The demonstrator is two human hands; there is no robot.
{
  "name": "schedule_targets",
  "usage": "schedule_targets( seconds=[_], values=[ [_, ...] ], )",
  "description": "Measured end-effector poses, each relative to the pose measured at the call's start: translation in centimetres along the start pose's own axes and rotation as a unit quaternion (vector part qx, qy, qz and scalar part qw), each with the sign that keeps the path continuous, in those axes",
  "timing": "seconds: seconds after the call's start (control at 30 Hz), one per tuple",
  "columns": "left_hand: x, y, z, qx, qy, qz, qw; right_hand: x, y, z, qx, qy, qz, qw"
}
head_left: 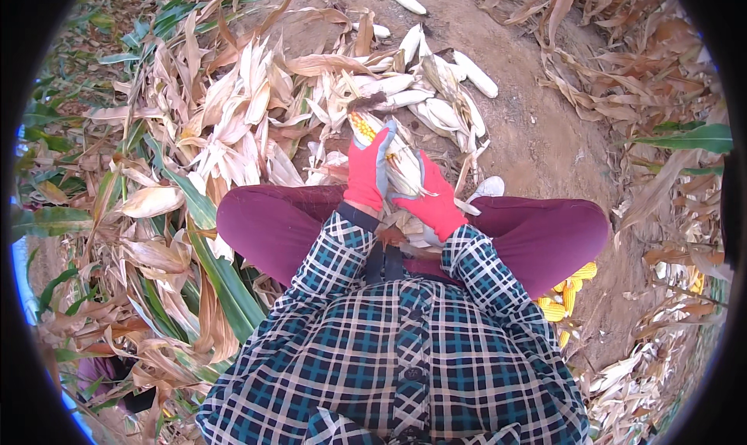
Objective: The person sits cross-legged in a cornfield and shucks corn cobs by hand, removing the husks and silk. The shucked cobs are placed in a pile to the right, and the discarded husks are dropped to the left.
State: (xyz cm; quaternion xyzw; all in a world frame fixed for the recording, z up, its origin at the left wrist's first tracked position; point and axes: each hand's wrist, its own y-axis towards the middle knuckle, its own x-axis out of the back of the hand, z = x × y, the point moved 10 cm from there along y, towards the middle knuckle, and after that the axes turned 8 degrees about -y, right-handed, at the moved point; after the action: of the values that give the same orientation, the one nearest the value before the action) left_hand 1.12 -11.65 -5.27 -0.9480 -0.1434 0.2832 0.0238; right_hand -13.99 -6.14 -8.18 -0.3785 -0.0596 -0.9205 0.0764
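Observation:
An ear of corn [361, 124] tilts up and to the left in front of my lap, its yellow kernels bare near the tip. Pale husk [401, 163] still covers the lower part. My left hand [369, 165], in a red and grey glove, is closed round the ear's upper part. Lower on the same ear, my gloved right hand [437, 201] is closed at its husk-covered end. The palms and several fingertips are hidden. Just beyond my hands lies a pile of unhusked ears [436, 106] in pale husks.
Dry husks [241, 134] heap up at the left among green corn leaves [214, 270]. Husked yellow ears [564, 297] lie beside my right knee. A loose unhusked ear [408, 1] lies far off on the brown soil [537, 134]. Dry leaves line the right side.

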Motion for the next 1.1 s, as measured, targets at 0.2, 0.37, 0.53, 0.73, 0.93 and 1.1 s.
schedule_targets(
  seconds=[0.2,0.37,0.53,0.73,0.93,1.1],
  values=[
    [0.9,1.3,-1.4,-0.001,0.073,0.009,0.997,-0.8,-2.4,1.2,0.030,0.097,0.002,0.995],
    [0.7,0.9,-0.6,0.065,-0.055,0.023,0.996,0.1,-3.3,2.9,0.019,0.188,0.033,0.981],
    [0.4,-0.2,-1.1,0.025,0.018,0.037,0.999,-1.7,-4.1,1.4,0.000,0.281,0.074,0.957],
    [-1.2,-2.3,-3.1,-0.059,0.142,0.078,0.985,-0.2,-3.4,1.8,0.010,0.202,0.014,0.979],
    [-1.8,-3.1,-5.8,-0.043,0.274,0.089,0.957,3.3,-3.9,2.2,0.050,0.105,-0.083,0.990],
    [-3.4,-3.2,-5.0,0.068,0.186,0.199,0.960,3.4,-4.0,2.9,0.097,0.108,-0.017,0.989]
  ],
)
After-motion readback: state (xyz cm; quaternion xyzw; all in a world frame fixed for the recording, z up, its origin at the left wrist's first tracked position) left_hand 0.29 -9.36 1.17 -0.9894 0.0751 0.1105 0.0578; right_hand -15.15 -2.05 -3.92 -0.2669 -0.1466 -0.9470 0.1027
